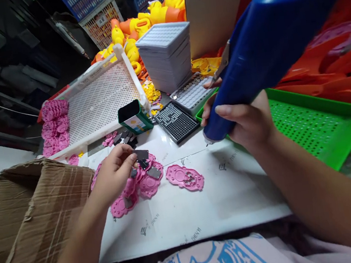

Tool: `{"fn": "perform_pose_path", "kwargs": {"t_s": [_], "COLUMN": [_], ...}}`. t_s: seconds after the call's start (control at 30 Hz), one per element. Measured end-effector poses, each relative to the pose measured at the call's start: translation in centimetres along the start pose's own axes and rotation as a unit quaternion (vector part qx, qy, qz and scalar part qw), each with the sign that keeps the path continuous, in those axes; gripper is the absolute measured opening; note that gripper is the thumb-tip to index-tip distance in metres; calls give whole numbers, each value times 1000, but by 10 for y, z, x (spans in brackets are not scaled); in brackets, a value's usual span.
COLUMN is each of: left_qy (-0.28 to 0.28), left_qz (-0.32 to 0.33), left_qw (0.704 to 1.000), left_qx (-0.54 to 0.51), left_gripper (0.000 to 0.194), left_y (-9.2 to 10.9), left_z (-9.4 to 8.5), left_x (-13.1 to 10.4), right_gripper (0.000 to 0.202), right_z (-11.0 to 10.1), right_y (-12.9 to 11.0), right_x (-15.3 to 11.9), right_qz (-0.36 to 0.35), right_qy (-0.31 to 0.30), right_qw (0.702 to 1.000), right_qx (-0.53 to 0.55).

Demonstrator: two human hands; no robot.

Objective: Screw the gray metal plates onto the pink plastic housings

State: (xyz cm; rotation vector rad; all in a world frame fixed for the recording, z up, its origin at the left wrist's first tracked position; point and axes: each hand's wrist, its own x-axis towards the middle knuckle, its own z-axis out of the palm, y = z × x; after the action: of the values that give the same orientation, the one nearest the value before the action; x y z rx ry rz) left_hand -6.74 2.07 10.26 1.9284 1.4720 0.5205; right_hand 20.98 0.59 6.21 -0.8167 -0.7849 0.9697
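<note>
My right hand [244,116] is wrapped round a blue power screwdriver [258,49], its tip pointing down just above the white work surface [234,192]. My left hand [119,168] pinches a small dark flat plate [141,154] over a heap of pink plastic parts [150,185], some of which carry grey plates. Between the hands, a single pink part [176,174] lies flat, with small metal pieces at its right end. More black plates [125,138] lie behind my left hand.
Behind stand a green tin [135,118], a black perforated tray [179,122], stacked grey trays [168,60] and a white crate [104,99]. A cardboard box [36,225] is at left, a green basket [309,128] at right. Orange parts [332,82] are piled beyond.
</note>
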Motion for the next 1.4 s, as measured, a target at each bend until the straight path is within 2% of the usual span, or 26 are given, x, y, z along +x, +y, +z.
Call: {"fn": "perform_pose_path", "kwargs": {"t_s": [0.1, 0.2, 0.27, 0.37, 0.47, 0.6, 0.77, 0.87, 0.93, 1.03, 1.1, 1.27, 1.33, 1.4], "left_qy": [-33, -73, -66, -24, -25, -41, -36, -18, -11, -41, -71, -171, -177, -149], "left_qz": [51, 131, 202, 312, 361, 311, 158, 61, 36, 93, 126, 124, 175, 238], "left_qw": [998, 988, 975, 948, 931, 949, 983, 983, 981, 983, 983, 974, 968, 960], "left_qx": [11, 44, 60, 55, 52, 21, -92, -170, -191, -153, -110, -84, -40, 12], "left_gripper": [10, 7, 8, 10, 10, 9, 7, 13, 19, 10, 17, 32, 29, 27], "left_y": [6, 9, 8, 5, 0, -4, -11, -13, -11, -7, -5, -4, -4, -5], "left_z": [22, 41, 53, 67, 78, 85, 92, 93, 91, 87, 87, 94, 98, 101], "left_x": [-15, -24, -26, -27, -27, -31, -38, -40, -38, -32, -29, -25, -22, -19], "right_gripper": [19, 15, 15, 15, 16, 14, 23, 32, 32, 25, 20, 30, 32, 32], "right_z": [-1, 0, 0, 1, 1, 1, 2, 1, 0, -1, -1, -1, -1, 0], "right_y": [2, 2, 2, 1, 1, 1, -1, -1, 0, 1, 2, 2, 2, 2], "right_x": [1, 1, 1, 1, 0, -1, -1, 0, 1, 2, 1, 0, 0, -1], "right_qz": [-7, -8, -11, -18, -28, -24, -23, -21, -19, -21, -18, -28, -27, -25], "right_qy": [-6, -22, -29, -32, -34, -37, -30, -14, -7, -6, -12, -15, -22, -27], "right_qw": [1000, 999, 999, 999, 999, 999, 999, 999, 999, 999, 998, 999, 999, 999], "right_qx": [-9, -22, -25, -22, -16, -27, -25, -20, -25, -47, -63, -34, -34, -34]}}
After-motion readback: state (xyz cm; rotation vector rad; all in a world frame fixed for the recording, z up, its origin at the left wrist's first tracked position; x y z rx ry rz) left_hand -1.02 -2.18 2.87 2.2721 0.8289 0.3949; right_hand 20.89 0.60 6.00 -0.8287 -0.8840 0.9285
